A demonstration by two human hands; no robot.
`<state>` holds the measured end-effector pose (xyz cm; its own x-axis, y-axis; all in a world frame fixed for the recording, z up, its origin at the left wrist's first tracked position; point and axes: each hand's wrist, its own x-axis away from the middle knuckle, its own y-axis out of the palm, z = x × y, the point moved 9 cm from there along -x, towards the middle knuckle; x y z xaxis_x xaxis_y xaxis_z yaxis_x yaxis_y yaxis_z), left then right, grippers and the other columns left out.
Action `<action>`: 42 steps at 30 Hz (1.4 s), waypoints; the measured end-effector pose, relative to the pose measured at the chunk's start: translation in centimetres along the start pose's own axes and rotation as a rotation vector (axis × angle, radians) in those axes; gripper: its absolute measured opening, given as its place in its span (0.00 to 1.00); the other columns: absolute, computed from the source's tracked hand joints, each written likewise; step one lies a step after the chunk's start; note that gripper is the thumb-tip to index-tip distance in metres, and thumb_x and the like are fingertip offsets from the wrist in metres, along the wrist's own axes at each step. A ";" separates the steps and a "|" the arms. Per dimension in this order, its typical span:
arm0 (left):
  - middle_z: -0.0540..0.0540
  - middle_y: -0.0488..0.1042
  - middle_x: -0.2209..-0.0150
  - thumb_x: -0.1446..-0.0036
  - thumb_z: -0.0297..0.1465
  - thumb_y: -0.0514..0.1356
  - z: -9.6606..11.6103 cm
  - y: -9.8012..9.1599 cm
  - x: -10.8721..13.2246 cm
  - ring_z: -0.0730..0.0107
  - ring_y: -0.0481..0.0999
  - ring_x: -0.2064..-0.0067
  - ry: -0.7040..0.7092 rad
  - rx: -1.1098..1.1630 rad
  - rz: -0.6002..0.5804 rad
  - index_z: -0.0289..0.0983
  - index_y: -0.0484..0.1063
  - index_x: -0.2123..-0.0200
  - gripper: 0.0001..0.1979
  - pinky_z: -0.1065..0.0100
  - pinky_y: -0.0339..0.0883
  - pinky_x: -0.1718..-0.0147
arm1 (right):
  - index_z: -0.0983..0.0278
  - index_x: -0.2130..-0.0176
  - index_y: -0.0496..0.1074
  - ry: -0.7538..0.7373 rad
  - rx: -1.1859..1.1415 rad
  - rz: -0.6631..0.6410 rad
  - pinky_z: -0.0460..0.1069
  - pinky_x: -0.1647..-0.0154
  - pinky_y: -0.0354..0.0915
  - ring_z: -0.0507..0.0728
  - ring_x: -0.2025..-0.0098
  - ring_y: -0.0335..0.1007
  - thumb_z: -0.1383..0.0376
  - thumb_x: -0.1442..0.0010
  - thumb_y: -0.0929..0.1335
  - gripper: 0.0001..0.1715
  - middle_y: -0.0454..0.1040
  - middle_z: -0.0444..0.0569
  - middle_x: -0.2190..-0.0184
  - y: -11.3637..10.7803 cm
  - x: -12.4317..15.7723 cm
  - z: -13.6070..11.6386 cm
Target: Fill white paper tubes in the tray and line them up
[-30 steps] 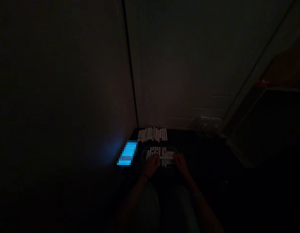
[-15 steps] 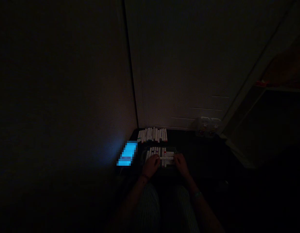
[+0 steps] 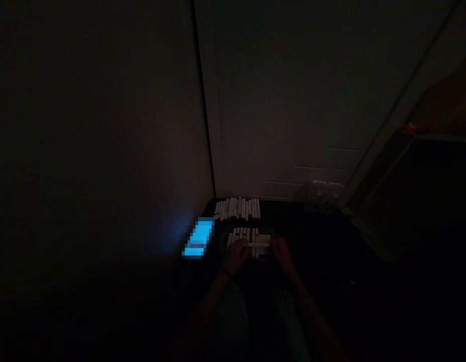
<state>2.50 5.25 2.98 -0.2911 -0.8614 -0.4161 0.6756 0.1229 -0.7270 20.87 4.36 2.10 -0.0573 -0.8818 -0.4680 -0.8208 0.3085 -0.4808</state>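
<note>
Nothing looks moved since the earlier frame: on my feed, left hand point(image 3: 236, 255) and right hand point(image 3: 281, 254) close their fingers on the ends of one white marker point(image 3: 259, 245), over one tray point(image 3: 264, 239). A marker row point(image 3: 237, 208), too dim to count, lies at the tabletop's point(image 3: 311, 236) far-left corner; two clear containers point(image 3: 317, 193) stand far-right.

Table point(image 3: 315, 241): black, dimly lit; near edge lost in darkness. Bearing directly on it: a tray point(image 3: 269, 231); beyond the tray, 1 row of white markers point(image 3: 236, 208), laid side by side; left of the tray, a lit blue screen point(image 3: 198, 239); beyond and well right of the tray, clear packaging point(image 3: 326, 195), contents indistinct.
</note>
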 end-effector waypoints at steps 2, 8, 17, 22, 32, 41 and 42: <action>0.46 0.70 0.64 0.44 0.32 0.47 0.0 0.1 0.0 0.70 0.69 0.61 -0.002 0.007 -0.008 0.37 0.66 0.61 0.11 0.67 0.62 0.59 | 0.63 0.73 0.69 -0.001 -0.002 -0.001 0.49 0.63 0.58 0.54 0.66 0.60 0.55 0.40 0.56 0.21 0.68 0.48 0.73 0.0 0.0 -0.1; 0.47 0.70 0.64 0.44 0.32 0.49 0.2 -0.2 0.0 0.70 0.69 0.61 -0.003 0.011 0.000 0.37 0.67 0.62 0.11 0.67 0.62 0.60 | 0.63 0.70 0.68 -0.009 0.003 -0.009 0.50 0.62 0.58 0.55 0.65 0.60 0.56 0.40 0.55 0.20 0.68 0.49 0.70 -0.1 0.0 -0.2; 0.46 0.70 0.63 0.44 0.30 0.47 0.4 -0.2 0.0 0.70 0.68 0.60 0.001 0.005 0.002 0.37 0.67 0.61 0.11 0.66 0.61 0.57 | 0.63 0.71 0.68 0.001 0.009 -0.018 0.49 0.62 0.58 0.54 0.67 0.61 0.55 0.40 0.55 0.21 0.68 0.47 0.72 -0.2 0.0 -0.5; 0.46 0.70 0.63 0.45 0.33 0.50 0.6 -0.4 0.1 0.69 0.69 0.61 -0.014 0.020 -0.021 0.37 0.66 0.61 0.11 0.66 0.62 0.59 | 0.63 0.72 0.68 0.002 -0.001 -0.013 0.49 0.63 0.58 0.54 0.66 0.61 0.55 0.40 0.56 0.20 0.68 0.48 0.72 -0.3 0.1 -0.6; 0.46 0.69 0.65 0.48 0.29 0.51 0.8 -0.4 0.1 0.69 0.68 0.62 -0.013 -0.005 -0.040 0.37 0.66 0.61 0.10 0.68 0.62 0.62 | 0.63 0.72 0.68 0.012 -0.005 0.005 0.48 0.64 0.58 0.54 0.66 0.61 0.55 0.40 0.55 0.22 0.68 0.48 0.72 -0.3 0.0 -0.1; 0.46 0.70 0.65 0.49 0.34 0.54 0.9 -0.7 0.2 0.68 0.69 0.63 -0.024 -0.001 -0.034 0.37 0.66 0.60 0.12 0.67 0.63 0.62 | 0.63 0.71 0.69 0.007 -0.002 0.001 0.49 0.62 0.58 0.55 0.65 0.61 0.55 0.40 0.55 0.21 0.69 0.48 0.71 -0.3 0.0 -0.3; 0.46 0.70 0.66 0.48 0.34 0.53 0.9 -0.7 0.3 0.68 0.69 0.64 -0.025 -0.002 -0.045 0.37 0.66 0.60 0.12 0.68 0.63 0.63 | 0.63 0.71 0.69 0.007 0.001 0.000 0.49 0.63 0.58 0.55 0.66 0.61 0.55 0.40 0.55 0.21 0.69 0.48 0.72 -0.3 0.0 -0.3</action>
<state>2.60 4.47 3.87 -0.3041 -0.8783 -0.3690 0.6606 0.0847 -0.7460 20.95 4.18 2.46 -0.0615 -0.8842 -0.4630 -0.8201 0.3092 -0.4815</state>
